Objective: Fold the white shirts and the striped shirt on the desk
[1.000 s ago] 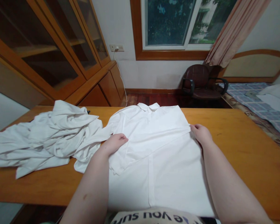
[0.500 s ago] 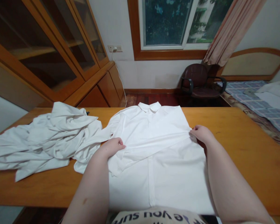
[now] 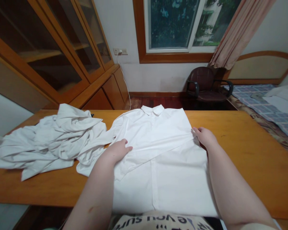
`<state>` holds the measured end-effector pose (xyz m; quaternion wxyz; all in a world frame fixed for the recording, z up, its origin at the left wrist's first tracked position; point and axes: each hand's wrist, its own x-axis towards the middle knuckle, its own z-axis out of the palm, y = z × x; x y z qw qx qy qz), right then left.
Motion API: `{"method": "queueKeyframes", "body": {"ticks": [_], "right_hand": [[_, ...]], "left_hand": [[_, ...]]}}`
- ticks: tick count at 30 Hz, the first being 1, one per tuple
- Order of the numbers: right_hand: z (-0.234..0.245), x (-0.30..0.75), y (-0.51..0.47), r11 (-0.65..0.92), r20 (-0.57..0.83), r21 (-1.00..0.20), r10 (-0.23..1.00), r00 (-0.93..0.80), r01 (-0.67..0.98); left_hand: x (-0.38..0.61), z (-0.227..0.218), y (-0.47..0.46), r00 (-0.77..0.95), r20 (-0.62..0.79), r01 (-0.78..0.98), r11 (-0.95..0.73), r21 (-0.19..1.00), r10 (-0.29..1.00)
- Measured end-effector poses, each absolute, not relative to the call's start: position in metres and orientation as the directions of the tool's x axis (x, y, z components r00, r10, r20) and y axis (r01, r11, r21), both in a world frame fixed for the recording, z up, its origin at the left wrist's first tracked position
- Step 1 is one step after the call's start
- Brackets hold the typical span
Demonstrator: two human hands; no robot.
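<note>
Lying lengthwise away, the white shirt is between two hands: the right hand pinches its edge; the left hand touches it, fingers parted.

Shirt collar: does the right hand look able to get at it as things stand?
Likely yes: nothing covers the collar or stands between it and the right hand, though that hand's pinch on the white shirt may need releasing.
</note>
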<state>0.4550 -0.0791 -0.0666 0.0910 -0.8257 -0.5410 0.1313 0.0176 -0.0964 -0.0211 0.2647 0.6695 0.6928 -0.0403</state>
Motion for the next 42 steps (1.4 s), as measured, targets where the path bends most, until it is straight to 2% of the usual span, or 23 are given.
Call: {"method": "queueKeyframes", "body": {"ticks": [3,5,8,10,12,14,16,18,25,27,29,31,33,35,36,39,42], "right_hand": [[-0.071,0.453,-0.078,-0.391,-0.076,-0.326,0.918,0.388,0.861],[-0.073,0.452,-0.078,-0.351,-0.034,-0.395,0.929,0.369,0.849],[-0.071,0.445,-0.082,-0.153,0.107,-0.584,0.959,0.262,0.797],[-0.066,0.437,-0.086,-0.024,0.168,-0.657,0.97,0.176,0.754],[-0.063,0.427,-0.09,0.037,0.133,-0.68,0.988,0.074,0.732],[-0.061,0.417,-0.092,0.067,0.044,-0.69,0.998,-0.05,0.721],[-0.061,0.411,-0.093,0.085,-0.03,-0.693,0.989,-0.147,0.716],[-0.062,0.408,-0.093,0.097,-0.067,-0.695,0.978,-0.199,0.712],[-0.059,0.415,-0.094,0.091,-0.028,-0.699,0.988,-0.155,0.709],[-0.057,0.419,-0.094,0.091,0.017,-0.692,0.994,-0.11,0.716],[-0.056,0.426,-0.093,0.053,0.087,-0.661,0.996,0.007,0.749],[-0.058,0.435,-0.09,-0.083,0.128,-0.61,0.971,0.201,0.788],[-0.063,0.446,-0.086,-0.287,0.098,-0.537,0.913,0.397,0.793],[-0.069,0.456,-0.082,-0.431,0.051,-0.461,0.859,0.509,0.775],[-0.072,0.459,-0.08,-0.455,0.054,-0.445,0.846,0.531,0.771],[-0.08,0.462,-0.077,-0.367,0.158,-0.469,0.86,0.486,0.803],[-0.085,0.456,-0.076,-0.119,0.231,-0.481,0.938,0.256,0.868]], "left_hand": [[0.038,-0.006,-0.097,0.131,-0.423,0.954,0.003,0.301,0.897],[0.056,0.005,-0.094,0.178,-0.418,0.957,-0.058,0.284,0.891],[0.088,0.017,-0.082,0.288,-0.366,0.936,-0.179,0.302,0.885],[0.114,0.019,-0.07,0.379,-0.302,0.898,-0.27,0.346,0.874],[0.143,0.016,-0.057,0.46,-0.218,0.834,-0.334,0.44,0.861],[0.173,0.009,-0.043,0.501,-0.093,0.723,-0.357,0.592,0.86],[0.198,-0.002,-0.032,0.457,0.03,0.614,-0.339,0.713,0.889],[0.214,-0.014,-0.024,0.362,0.087,0.591,-0.301,0.749,0.928],[0.202,-0.058,-0.013,0.161,0.132,0.7,-0.208,0.684,0.978],[0.196,-0.068,-0.009,0.17,0.126,0.678,-0.209,0.705,0.977],[0.194,-0.076,-0.006,0.248,0.113,0.654,-0.252,0.713,0.962],[0.196,-0.081,-0.006,0.309,0.094,0.674,-0.288,0.68,0.946],[0.2,-0.084,-0.008,0.364,0.058,0.726,-0.323,0.608,0.929],[0.203,-0.088,-0.011,0.444,0.02,0.766,-0.392,0.509,0.896],[0.204,-0.09,-0.012,0.484,0.008,0.777,-0.434,0.456,0.875],[0.206,-0.094,-0.015,0.529,0.009,0.803,-0.503,0.319,0.849],[0.206,-0.097,-0.018,0.524,0.016,0.825,-0.512,0.238,0.851]]}}
